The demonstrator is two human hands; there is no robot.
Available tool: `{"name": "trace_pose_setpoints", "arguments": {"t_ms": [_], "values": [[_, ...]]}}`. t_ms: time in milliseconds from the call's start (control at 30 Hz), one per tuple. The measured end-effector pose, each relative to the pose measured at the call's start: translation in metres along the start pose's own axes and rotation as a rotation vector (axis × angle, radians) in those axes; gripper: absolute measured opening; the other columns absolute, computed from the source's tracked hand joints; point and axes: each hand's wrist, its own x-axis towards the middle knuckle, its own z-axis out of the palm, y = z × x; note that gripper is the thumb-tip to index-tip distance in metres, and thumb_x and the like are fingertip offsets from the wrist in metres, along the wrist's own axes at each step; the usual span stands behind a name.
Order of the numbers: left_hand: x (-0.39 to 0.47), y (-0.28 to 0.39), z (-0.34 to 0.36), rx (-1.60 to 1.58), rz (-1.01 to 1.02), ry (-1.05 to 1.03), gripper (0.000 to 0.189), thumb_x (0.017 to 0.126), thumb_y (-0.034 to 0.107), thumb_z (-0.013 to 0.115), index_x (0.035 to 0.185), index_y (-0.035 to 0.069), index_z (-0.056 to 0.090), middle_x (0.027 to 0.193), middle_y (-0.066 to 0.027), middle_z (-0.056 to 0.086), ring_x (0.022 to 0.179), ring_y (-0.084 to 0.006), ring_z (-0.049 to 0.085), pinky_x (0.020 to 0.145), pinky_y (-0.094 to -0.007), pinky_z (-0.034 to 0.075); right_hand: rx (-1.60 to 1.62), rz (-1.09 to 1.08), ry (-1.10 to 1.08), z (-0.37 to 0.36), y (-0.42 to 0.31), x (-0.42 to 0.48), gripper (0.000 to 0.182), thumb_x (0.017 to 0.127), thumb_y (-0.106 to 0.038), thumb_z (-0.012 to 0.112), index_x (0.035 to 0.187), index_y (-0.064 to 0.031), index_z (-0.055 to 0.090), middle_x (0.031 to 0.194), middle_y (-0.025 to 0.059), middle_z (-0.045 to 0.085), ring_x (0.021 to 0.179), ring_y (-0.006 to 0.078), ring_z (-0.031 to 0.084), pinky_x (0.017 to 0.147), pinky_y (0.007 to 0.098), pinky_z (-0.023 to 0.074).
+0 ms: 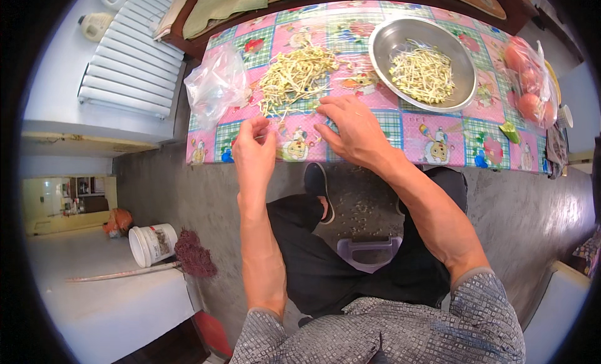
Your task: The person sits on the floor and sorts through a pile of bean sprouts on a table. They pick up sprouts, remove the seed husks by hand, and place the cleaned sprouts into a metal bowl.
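Observation:
A loose heap of bean sprouts [298,75] lies on the patterned plastic tablecloth [361,143]. My left hand [255,145] is at the heap's near left edge, fingers curled and thumb raised; whether a sprout is pinched there cannot be made out. To the right of the heap's near edge, my right hand [352,126] rests low over the cloth, thumb and fingers apart, with no sprout visible in its grasp. A few stray sprouts lie between the hands. Beyond my right hand stands a stainless steel bowl [382,44] holding more bean sprouts [422,72].
A crumpled clear plastic bag [218,84] lies left of the heap. At the right are a bag of red, round produce [530,82] and a green scrap [510,132]. Below the table, a purple plastic dustpan [368,246] sits between my legs, with small bits scattered on the floor [359,209].

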Motion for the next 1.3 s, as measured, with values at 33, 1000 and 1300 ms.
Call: {"name": "trace_pose_setpoints", "arguments": {"t_ms": [33, 1000, 1300], "values": [[0.004, 0.001, -0.001, 0.019, 0.016, -0.001, 0.028, 0.090, 0.002, 0.072, 0.117, -0.004, 0.066, 0.108, -0.0195, 0.076, 0.093, -0.0280, 0.075, 0.082, -0.0394, 0.060, -0.012, -0.007, -0.001, 0.003, -0.003, 0.003, 0.031, 0.084, -0.019, 0.077, 0.109, -0.0014, 0.070, 0.117, 0.0168, 0.070, 0.111, 0.0379, 0.064, 0.098, 0.0487, 0.0511], [0.014, -0.002, 0.027, 0.069, 0.126, -0.110, 0.019, 0.091, 0.006, 0.075, 0.108, -0.001, 0.069, 0.090, -0.0063, 0.074, 0.076, -0.0131, 0.068, 0.071, -0.0299, 0.056, 0.204, 0.359, -0.236, -0.031, -0.007, 0.008, 0.025, 0.094, -0.024, 0.072, 0.106, -0.0031, 0.076, 0.096, 0.0189, 0.076, 0.084, 0.0339, 0.073, 0.078, 0.0450, 0.0562], [0.008, -0.001, 0.026, -0.413, 0.010, -0.198, 0.015, 0.094, -0.003, 0.068, 0.108, -0.002, 0.070, 0.100, -0.0050, 0.074, 0.082, -0.0090, 0.069, 0.074, -0.0251, 0.057, 0.231, 0.301, -0.082, -0.020, -0.002, 0.004, 0.036, 0.091, -0.016, 0.075, 0.124, 0.0000, 0.070, 0.108, 0.0204, 0.074, 0.088, 0.0311, 0.074, 0.082, 0.0435, 0.0573]]}}
